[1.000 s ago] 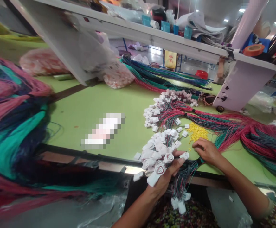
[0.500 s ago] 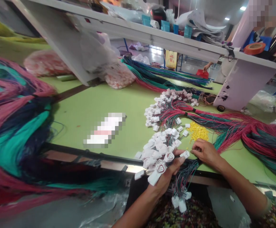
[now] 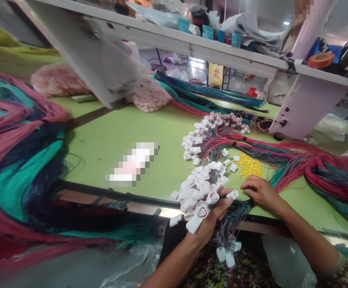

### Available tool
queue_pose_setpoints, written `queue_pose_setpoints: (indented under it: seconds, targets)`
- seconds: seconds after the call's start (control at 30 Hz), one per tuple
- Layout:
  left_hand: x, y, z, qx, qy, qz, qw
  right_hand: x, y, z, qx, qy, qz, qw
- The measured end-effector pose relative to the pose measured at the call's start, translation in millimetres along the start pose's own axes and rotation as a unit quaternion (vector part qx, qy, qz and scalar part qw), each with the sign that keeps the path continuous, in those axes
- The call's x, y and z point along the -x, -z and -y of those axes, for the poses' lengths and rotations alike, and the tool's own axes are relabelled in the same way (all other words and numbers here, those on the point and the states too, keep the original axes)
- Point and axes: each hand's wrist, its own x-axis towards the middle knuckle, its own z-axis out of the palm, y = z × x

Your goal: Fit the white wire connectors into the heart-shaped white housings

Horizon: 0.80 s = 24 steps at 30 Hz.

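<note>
A green worktable (image 3: 162,132) spreads across the view. A thick mass of pink, teal and dark-blue wires (image 3: 12,192) drapes over its left part; pink-and-grey wire bundles (image 3: 320,160) lie at its right. A cluster of white plug connectors (image 3: 202,182) sits at the front edge, beside the left hand (image 3: 209,226), whose thumb and finger pinch one white connector (image 3: 233,195). The right hand (image 3: 260,192) is half curled; whether its fingertips grip anything, I cannot tell. Just beyond them lie tiny yellow pieces (image 3: 251,166), heaped.
</note>
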Motion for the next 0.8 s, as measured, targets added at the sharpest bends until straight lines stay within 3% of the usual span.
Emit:
queue_pose_setpoints:
  seconds: [0.2, 0.43, 0.57, 0.8]
  targets:
    - [-1, 1.4, 3, -0.018, -0.009, 0.007, 1.000, 0, -2, 4, -0.021, 0.000, -0.038, 0.999]
    - [4, 2.9, 10, -0.013, -0.027, -0.020, 0.999, 24, 6, 64, -0.165, 0.044, -0.144, 0.975]
    - [7, 0.5, 7, 0.012, -0.016, -0.022, 1.000, 34, 6, 82, -0.127, 0.092, -0.158, 0.975]
    - [6, 0.7, 8, -0.007, -0.071, -0.021, 0.997, 34, 3, 82, -0.079, 0.147, -0.182, 0.969]
